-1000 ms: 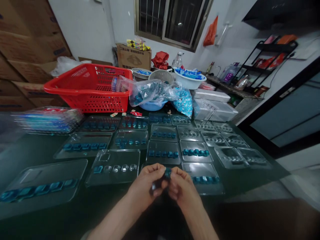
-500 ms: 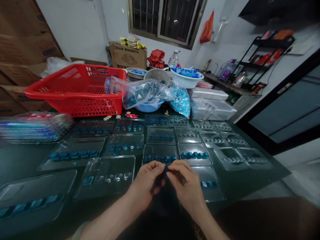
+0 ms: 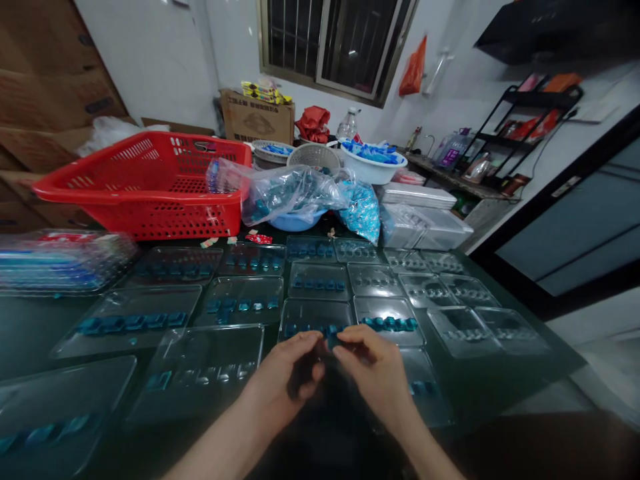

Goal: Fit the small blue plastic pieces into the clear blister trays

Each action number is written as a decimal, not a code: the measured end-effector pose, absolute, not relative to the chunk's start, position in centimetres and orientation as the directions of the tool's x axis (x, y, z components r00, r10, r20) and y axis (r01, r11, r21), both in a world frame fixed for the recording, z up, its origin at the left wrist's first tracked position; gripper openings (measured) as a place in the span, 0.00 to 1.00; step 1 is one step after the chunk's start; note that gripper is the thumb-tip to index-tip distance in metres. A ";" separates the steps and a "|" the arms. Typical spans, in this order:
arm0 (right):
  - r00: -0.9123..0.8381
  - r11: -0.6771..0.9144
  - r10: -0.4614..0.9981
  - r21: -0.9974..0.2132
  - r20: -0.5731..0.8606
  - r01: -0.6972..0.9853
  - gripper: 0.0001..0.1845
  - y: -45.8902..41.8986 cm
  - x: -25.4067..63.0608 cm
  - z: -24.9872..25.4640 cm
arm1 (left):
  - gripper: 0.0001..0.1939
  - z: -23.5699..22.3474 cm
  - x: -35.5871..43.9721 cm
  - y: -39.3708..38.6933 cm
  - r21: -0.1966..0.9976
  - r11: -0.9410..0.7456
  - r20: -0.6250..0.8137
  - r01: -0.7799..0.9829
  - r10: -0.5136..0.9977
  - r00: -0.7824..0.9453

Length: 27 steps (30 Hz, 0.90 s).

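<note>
My left hand (image 3: pixel 287 373) and my right hand (image 3: pixel 376 367) face each other above the near middle of the dark table, fingertips a little apart. Thumb and forefinger of each hand are pinched. A small teal piece (image 3: pixel 331 336) shows between the fingertips; whether it is held or lies in the tray behind is not clear. Just beyond the hands is a clear plastic tray (image 3: pixel 317 309) with teal pieces in a row. To its right another clear tray (image 3: pixel 384 307) holds a row of teal pieces. A tray (image 3: pixel 213 347) left of my hands has one teal piece (image 3: pixel 159 381) and several bare hollows.
Several more clear trays cover the table. A red basket (image 3: pixel 165 217) stands at the back left, beside stacked trays (image 3: pixel 60 263). Behind the trays are a bag of teal pieces (image 3: pixel 300 190), a blue patterned bag (image 3: pixel 361 210), a white basin (image 3: pixel 373 172) and clear boxes (image 3: pixel 425 225).
My hands have drawn slightly apart, and my left hand has opened its lower fingers a little. The view has shifted slightly, so the near trays appear lower.
</note>
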State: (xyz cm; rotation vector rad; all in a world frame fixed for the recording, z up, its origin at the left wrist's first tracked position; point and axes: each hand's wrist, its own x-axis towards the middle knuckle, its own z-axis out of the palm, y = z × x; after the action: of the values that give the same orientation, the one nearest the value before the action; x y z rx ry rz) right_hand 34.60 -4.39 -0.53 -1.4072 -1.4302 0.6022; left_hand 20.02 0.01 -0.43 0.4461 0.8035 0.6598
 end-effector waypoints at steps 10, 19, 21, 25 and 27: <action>0.334 -0.027 0.864 -0.629 0.376 0.777 0.12 7.1 45.1 -4.1 | 0.10 -0.9 18.7 0.8 0.569 0.721 -0.504 -0.396 0.686 0.525; 0.205 -0.069 0.921 -0.380 0.332 0.922 0.09 8.9 45.1 -5.4 | 0.09 -1.3 18.5 1.2 0.548 0.737 -0.507 -0.395 0.669 0.544; 0.181 -0.075 0.927 -0.308 0.329 0.948 0.09 8.8 45.1 -5.3 | 0.09 -1.5 18.5 1.2 0.536 0.745 -0.512 -0.397 0.661 0.549; 0.078 -0.026 0.947 -0.167 0.313 0.986 0.08 9.0 44.7 -4.9 | 0.13 -1.3 18.6 1.2 0.510 0.757 -0.526 -0.409 0.650 0.548; 0.030 0.003 0.956 -0.111 0.293 0.994 0.07 9.1 44.3 -4.7 | 0.15 -0.9 18.6 1.3 0.491 0.760 -0.520 -0.425 0.648 0.557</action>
State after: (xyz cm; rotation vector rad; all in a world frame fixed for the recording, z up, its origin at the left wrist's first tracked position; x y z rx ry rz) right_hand 44.32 9.09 -4.68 -2.0253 -1.9984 -0.1907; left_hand 18.61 1.26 -0.94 0.3275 0.7430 0.6463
